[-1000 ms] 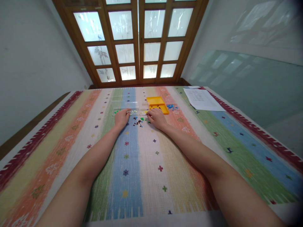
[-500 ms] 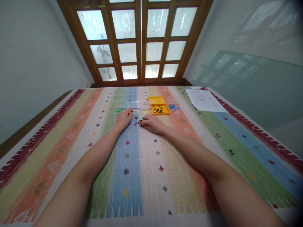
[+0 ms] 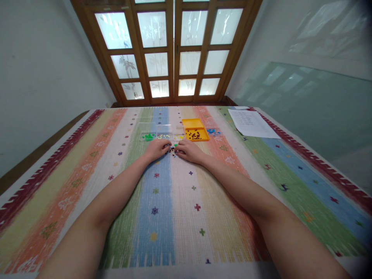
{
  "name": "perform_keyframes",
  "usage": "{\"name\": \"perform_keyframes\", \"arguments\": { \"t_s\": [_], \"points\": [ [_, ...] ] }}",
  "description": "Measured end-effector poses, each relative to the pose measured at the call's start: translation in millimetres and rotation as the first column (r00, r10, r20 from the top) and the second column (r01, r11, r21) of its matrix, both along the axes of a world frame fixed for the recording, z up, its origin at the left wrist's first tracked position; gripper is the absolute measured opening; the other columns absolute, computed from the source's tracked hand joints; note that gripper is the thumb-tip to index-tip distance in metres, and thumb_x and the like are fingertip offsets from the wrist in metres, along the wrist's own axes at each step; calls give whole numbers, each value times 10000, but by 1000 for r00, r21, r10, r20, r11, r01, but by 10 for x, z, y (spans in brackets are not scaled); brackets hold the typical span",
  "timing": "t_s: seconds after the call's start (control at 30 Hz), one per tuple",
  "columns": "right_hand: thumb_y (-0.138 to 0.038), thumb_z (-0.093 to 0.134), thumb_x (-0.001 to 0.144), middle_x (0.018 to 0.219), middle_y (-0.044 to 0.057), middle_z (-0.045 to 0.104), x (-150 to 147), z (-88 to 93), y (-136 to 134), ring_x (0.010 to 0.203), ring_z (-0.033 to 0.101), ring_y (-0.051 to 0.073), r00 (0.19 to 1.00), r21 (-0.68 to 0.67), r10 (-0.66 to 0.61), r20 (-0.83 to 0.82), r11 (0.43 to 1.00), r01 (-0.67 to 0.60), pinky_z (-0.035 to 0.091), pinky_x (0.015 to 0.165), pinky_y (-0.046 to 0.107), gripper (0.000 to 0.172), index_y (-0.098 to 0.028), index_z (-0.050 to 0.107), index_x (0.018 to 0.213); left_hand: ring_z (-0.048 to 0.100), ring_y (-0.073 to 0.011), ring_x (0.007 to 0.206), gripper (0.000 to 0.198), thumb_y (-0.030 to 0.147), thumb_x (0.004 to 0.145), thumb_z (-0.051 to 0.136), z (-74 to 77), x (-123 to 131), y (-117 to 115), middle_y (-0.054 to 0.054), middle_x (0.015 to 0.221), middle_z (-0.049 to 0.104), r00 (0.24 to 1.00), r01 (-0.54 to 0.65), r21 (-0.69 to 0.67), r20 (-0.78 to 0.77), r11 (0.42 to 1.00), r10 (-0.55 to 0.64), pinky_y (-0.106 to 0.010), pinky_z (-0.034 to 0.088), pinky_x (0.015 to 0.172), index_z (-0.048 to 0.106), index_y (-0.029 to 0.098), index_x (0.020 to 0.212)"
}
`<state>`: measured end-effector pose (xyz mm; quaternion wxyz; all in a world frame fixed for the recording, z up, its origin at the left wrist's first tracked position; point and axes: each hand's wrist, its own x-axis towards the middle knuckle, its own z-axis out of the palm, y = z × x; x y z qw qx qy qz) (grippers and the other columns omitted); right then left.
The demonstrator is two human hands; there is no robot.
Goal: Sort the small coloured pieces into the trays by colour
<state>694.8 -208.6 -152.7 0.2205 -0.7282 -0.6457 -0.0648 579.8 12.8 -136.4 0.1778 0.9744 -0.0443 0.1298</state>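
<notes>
Small mixed pieces (image 3: 172,149), dark, green and blue, lie in a loose pile on the striped cloth between my hands. My left hand (image 3: 158,148) rests at the pile's left side, fingers bent together over it; whatever they pinch is too small to name. From the right, my right hand (image 3: 187,150) touches the pile with curled fingers, their tips too small to read. Behind the hands stand a clear box with green pieces (image 3: 149,136), a clear box with whitish pieces (image 3: 163,136), and yellow pieces (image 3: 179,137) in another. An open orange box (image 3: 197,134) holds dark brown pieces.
Blue pieces (image 3: 213,131) sit in a clear box right of the orange one. Printed paper sheets (image 3: 252,123) lie at the back right of the table. The striped tablecloth (image 3: 186,232) covers the table, with glazed wooden doors (image 3: 173,50) beyond.
My left hand has moved right and slightly nearer, from the clear boxes to the small pile. The whitish pieces now show more fully. My right hand has shifted slightly right.
</notes>
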Motion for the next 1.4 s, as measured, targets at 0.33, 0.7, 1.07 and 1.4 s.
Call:
{"name": "perform_keyframes", "arguments": {
  "t_s": [0.33, 0.7, 1.07, 1.4],
  "points": [
    [-277, 617, 1032, 997, 94, 690, 45, 4, -26, 983, 573, 247, 998, 45, -60, -5, 997, 60, 416, 860, 347, 168, -197, 763, 1008, 645, -161, 749, 239, 305, 970, 588, 75, -72, -54, -21, 875, 765, 956, 261, -22, -136, 965, -262, -263, 417, 711, 793, 236, 1073],
    [-278, 609, 1033, 986, 90, 686, 65, -10, -28, 980, 568, 242, 997, 52, -77, -16, 996, 77, 413, 861, 347, 173, -200, 756, 986, 705, -194, 884, 269, 364, 1012, 586, 45, -63, -58, -41, 988, 795, 948, 273, -10, -168, 962, -270, -282, 468, 807, 790, 261, 1155],
    [-287, 603, 1035, 999, 95, 685, 42, 16, -26, 979, 569, 243, 996, 37, -69, -53, 997, 71, 421, 862, 352, 183, -196, 751, 980, 714, -216, 887, 240, 352, 1018, 578, -20, -27, -139, -44, 1000, 801, 973, 212, 55, -109, 976, -205, -292, 465, 779, 792, 264, 1080],
    [-295, 591, 1043, 1013, 94, 694, 46, 9, -23, 995, 577, 240, 995, 31, -79, -64, 996, 81, 422, 882, 352, 192, -201, 756, 1015, 697, -228, 900, 270, 394, 1017, 585, -13, 30, -24, -58, 984, 790, 1000, 0, 28, 4, 1000, 0, -308, 458, 790, 788, 240, 1107]
  ]
}}
